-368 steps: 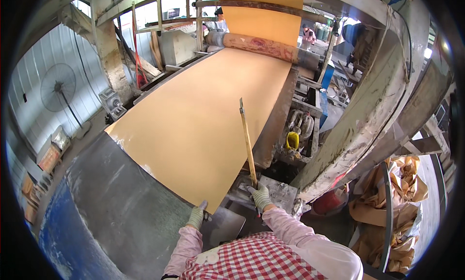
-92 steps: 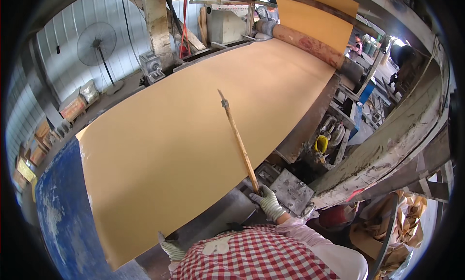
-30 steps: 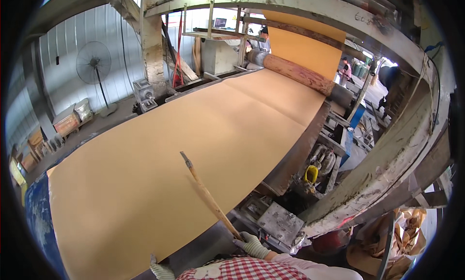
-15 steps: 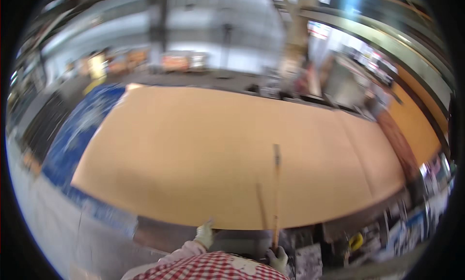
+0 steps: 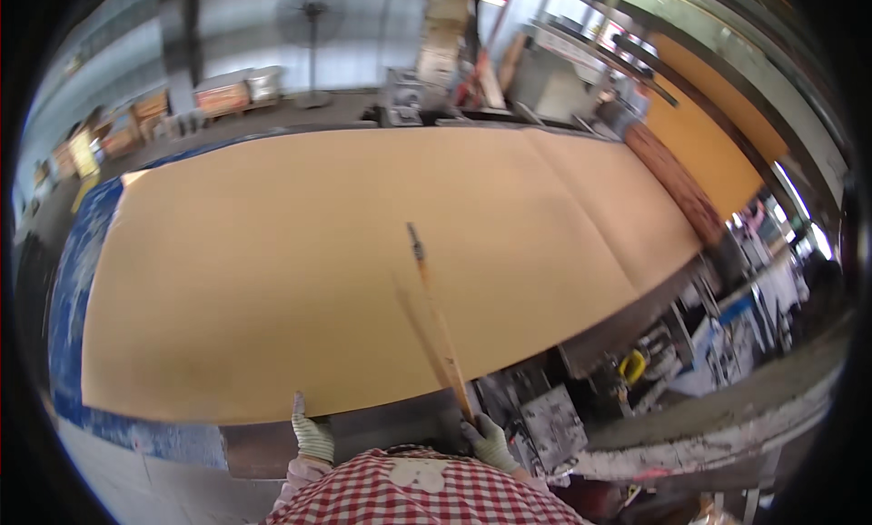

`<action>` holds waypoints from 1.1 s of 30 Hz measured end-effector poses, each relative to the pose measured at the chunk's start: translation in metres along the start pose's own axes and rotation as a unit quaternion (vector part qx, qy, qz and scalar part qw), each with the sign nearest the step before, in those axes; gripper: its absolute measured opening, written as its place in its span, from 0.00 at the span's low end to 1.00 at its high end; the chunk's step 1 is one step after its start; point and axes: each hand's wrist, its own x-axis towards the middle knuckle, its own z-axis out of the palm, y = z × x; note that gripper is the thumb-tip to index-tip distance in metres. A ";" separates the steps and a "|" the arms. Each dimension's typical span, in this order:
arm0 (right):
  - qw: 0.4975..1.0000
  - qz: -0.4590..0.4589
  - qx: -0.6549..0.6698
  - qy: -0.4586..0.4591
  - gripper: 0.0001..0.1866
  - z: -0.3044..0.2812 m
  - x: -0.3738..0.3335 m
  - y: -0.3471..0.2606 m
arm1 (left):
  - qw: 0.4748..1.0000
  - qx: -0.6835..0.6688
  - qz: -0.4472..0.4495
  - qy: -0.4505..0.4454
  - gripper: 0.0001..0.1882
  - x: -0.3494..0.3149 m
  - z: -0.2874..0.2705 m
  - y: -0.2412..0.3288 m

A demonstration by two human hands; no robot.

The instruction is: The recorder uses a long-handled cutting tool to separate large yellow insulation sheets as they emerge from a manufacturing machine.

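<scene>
A wide tan sheet (image 5: pixel 272 271) lies spread over the table, with a crease running across its right part. My left hand (image 5: pixel 313 437), in a pale striped glove, is closed on the sheet's near edge. One digit rests on top, while the other fingers are mostly hidden at the edge. In a similar glove, my right hand (image 5: pixel 491 441) grips the lower end of a long thin wooden stick (image 5: pixel 439 321). The stick slants up and to the left over the sheet, its dark tip pointing away from me, and casts a shadow on it.
A blue tabletop (image 5: pixel 80 280) shows along the sheet's left side. A reddish-brown roller (image 5: pixel 674 182) stands at the right end, with an orange panel (image 5: pixel 704 143) behind it. Machine parts and a yellow ring (image 5: pixel 632 368) sit at the near right. A standing fan (image 5: pixel 312 48) is far back.
The view has swung to the right, so the sheet appears farther left. The stick, upright in the picture before, now leans left. Both hands remain at the near edge.
</scene>
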 end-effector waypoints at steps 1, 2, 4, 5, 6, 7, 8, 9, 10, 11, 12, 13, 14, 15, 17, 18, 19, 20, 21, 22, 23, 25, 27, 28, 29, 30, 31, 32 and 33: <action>1.000 0.007 -0.005 -0.008 0.14 0.000 0.001 0.003 | 1.000 0.009 -0.018 -0.009 0.23 0.003 0.005 -0.014; 1.000 0.014 -0.004 0.008 0.14 0.002 0.002 0.007 | 0.998 0.007 -0.056 -0.019 0.24 0.003 0.012 -0.035; 1.000 0.005 -0.002 0.006 0.15 0.005 0.003 0.012 | 0.991 0.014 -0.124 -0.044 0.27 -0.001 0.022 -0.080; 1.000 0.011 -0.002 0.011 0.15 0.006 0.004 0.008 | 0.990 0.017 -0.131 -0.043 0.27 0.008 0.015 -0.090; 1.000 0.011 -0.024 -0.002 0.15 0.005 0.005 0.001 | 0.984 0.067 -0.159 -0.030 0.26 0.019 0.004 -0.097; 0.999 0.009 -0.049 -0.018 0.15 0.005 0.006 -0.005 | 0.976 0.114 -0.185 -0.017 0.26 0.024 -0.002 -0.095; 0.998 0.013 -0.052 -0.018 0.15 0.006 0.003 -0.007 | 0.982 0.089 -0.169 -0.016 0.24 0.027 -0.011 -0.089; 0.999 0.006 -0.050 -0.014 0.15 0.004 0.002 -0.009 | 0.981 0.085 -0.171 -0.017 0.24 0.023 -0.009 -0.083; 0.999 0.002 -0.044 -0.011 0.15 0.005 0.001 -0.010 | 0.984 0.082 -0.156 -0.016 0.24 0.015 -0.005 -0.070; 0.999 -0.002 -0.039 -0.008 0.14 0.004 0.000 -0.011 | 0.987 0.079 -0.141 -0.014 0.24 0.008 0.000 -0.060; 0.999 0.003 -0.039 -0.009 0.14 0.004 -0.002 -0.008 | 0.989 0.084 -0.122 -0.021 0.24 0.003 0.002 -0.052; 0.999 -0.004 -0.038 0.003 0.14 0.003 -0.001 -0.004 | 0.988 0.086 -0.125 -0.017 0.24 0.001 0.002 -0.046; 0.999 -0.010 -0.037 0.016 0.13 0.002 -0.002 -0.002 | 0.990 0.082 -0.113 -0.022 0.23 0.000 0.002 -0.040; 0.999 -0.006 -0.037 0.014 0.13 0.002 -0.003 -0.002 | 0.992 0.077 -0.099 -0.026 0.23 0.000 0.000 -0.035; 1.000 0.008 0.012 0.021 0.13 0.001 -0.004 -0.005 | 0.992 0.020 -0.124 -0.012 0.23 -0.001 0.001 -0.033; 0.999 0.008 0.041 0.016 0.13 0.001 -0.003 -0.006 | 0.988 -0.038 -0.148 -0.002 0.22 -0.002 0.003 -0.033; 0.999 0.012 0.040 0.013 0.13 0.002 0.000 -0.005 | 0.988 -0.038 -0.147 0.002 0.22 -0.005 0.010 -0.042; 0.999 0.006 0.048 0.020 0.13 0.004 0.004 -0.002 | 0.984 -0.034 -0.173 -0.023 0.22 -0.010 0.022 -0.056; 0.998 0.002 0.055 0.031 0.13 0.003 0.007 0.000 | 0.978 -0.030 -0.203 -0.048 0.23 -0.011 0.026 -0.068; 0.997 0.002 0.074 0.025 0.12 0.004 0.011 0.002 | 0.978 -0.031 -0.202 -0.045 0.23 -0.004 0.019 -0.080; 0.997 0.003 0.071 0.021 0.12 0.005 0.014 -0.008 | 0.978 -0.033 -0.204 -0.038 0.23 0.007 0.008 -0.093; 0.994 0.081 0.073 -0.001 0.12 0.000 0.016 -0.031 | 0.976 -0.041 -0.209 -0.032 0.24 0.010 0.007 -0.094; 0.998 0.036 0.049 0.012 0.12 -0.004 0.020 -0.017 | 0.981 0.020 -0.190 -0.029 0.25 0.005 0.007 -0.069; 0.999 -0.001 0.031 0.028 0.11 -0.005 0.022 -0.013 | 0.983 0.036 -0.174 -0.038 0.24 -0.004 0.022 -0.059; 0.999 0.003 0.029 0.031 0.11 -0.008 0.024 -0.013 | 0.982 0.037 -0.179 -0.036 0.24 -0.002 0.022 -0.061; 0.998 0.032 0.033 0.036 0.11 -0.009 0.025 -0.017 | 0.985 -0.008 -0.168 -0.029 0.24 -0.001 0.018 -0.060; 0.997 0.061 0.037 0.042 0.11 -0.011 0.026 -0.022 | 0.986 -0.053 -0.157 -0.021 0.25 0.000 0.015 -0.060; 0.996 0.065 0.038 0.044 0.10 -0.012 0.027 -0.025 | 0.986 -0.056 -0.155 -0.019 0.25 0.001 0.015 -0.066; 0.996 0.068 0.036 0.041 0.10 -0.013 0.031 -0.024 | 0.980 -0.084 -0.178 -0.015 0.25 0.001 0.016 -0.077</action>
